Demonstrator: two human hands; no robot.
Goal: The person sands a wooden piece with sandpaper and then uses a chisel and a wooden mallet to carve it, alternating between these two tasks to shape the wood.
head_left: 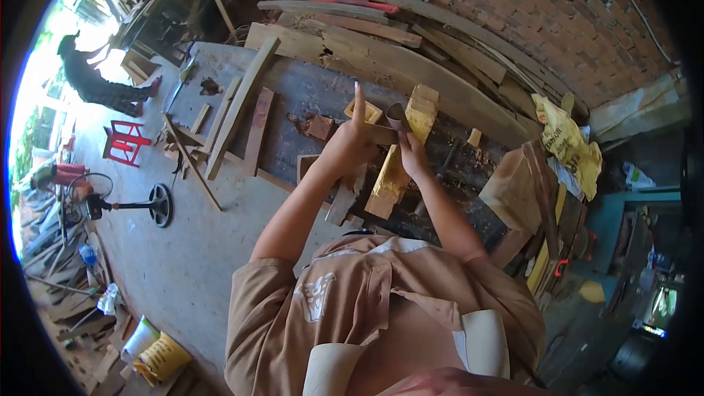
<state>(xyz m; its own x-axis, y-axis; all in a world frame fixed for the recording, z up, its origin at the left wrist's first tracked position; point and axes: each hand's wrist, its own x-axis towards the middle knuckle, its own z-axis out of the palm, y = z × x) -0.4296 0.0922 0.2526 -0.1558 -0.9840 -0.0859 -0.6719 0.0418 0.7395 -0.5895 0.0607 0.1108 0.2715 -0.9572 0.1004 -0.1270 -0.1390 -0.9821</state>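
Observation:
My left hand (350, 145) is closed over one end of a short brown wooden piece (380, 134), with one finger stretched out away from me. At the piece's other end is my right hand (413, 157), its fingers closed on a curled dark brown sheet (397, 115) that looks like sandpaper. Beneath both hands a thick yellowish wooden beam (387, 189) lies across the dark workbench (293, 81). A small open wooden box (364, 111) sits just beyond my left hand.
Long boards (411, 62) are stacked along the brick wall. A large wood block (511, 191) and a yellow sack (568, 143) are at the right. To the left are a red stool (126, 143), a fan (125, 205) lying on the floor, and a person (95, 77) bending near the doorway.

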